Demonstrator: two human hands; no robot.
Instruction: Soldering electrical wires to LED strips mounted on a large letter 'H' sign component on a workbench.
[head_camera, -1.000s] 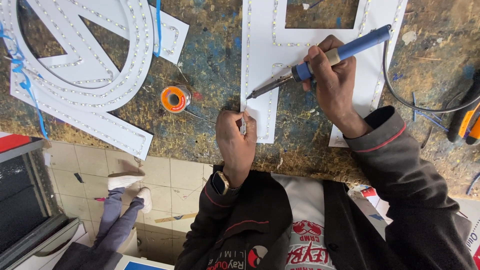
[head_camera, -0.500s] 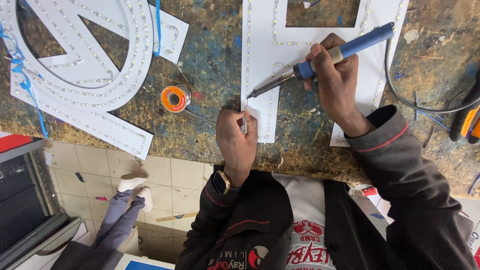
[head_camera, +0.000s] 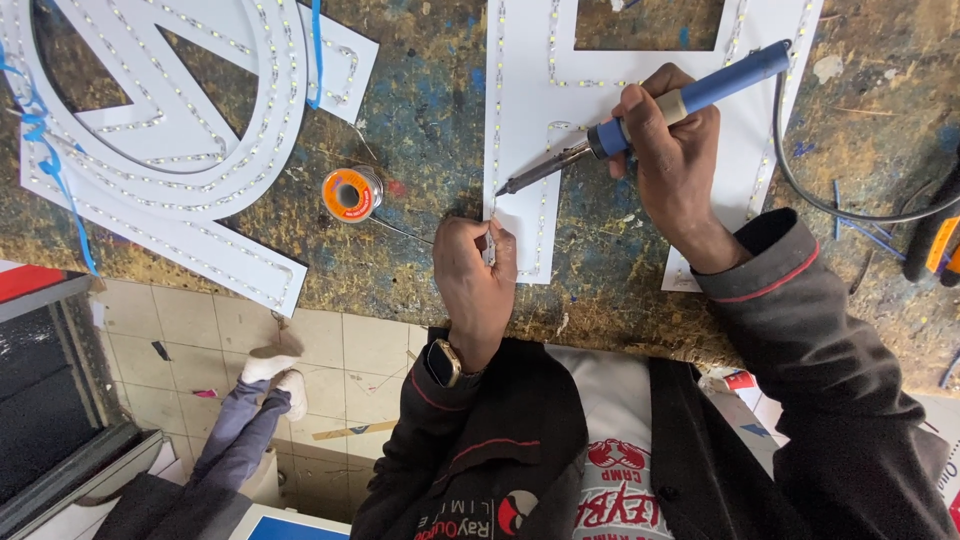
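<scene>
Right hand (head_camera: 672, 170) grip wrapped around blue-handled soldering iron (head_camera: 640, 120), left hand (head_camera: 474, 272) grip pinching thin solder wire (head_camera: 489, 245), flat white plastic letter panel (head_camera: 520, 110), stained counter (head_camera: 420, 130)

— What colour is the soldering iron (head_camera: 640, 118)?
— Blue handle, cream collar, dark metal tip.
— And the sign panel (head_camera: 640, 60)?
— White, edged with rows of small pale dots.
— The solder spool (head_camera: 350, 193)?
— Orange. The table (head_camera: 420, 110) is mottled brown with blue and yellow paint stains.
</scene>
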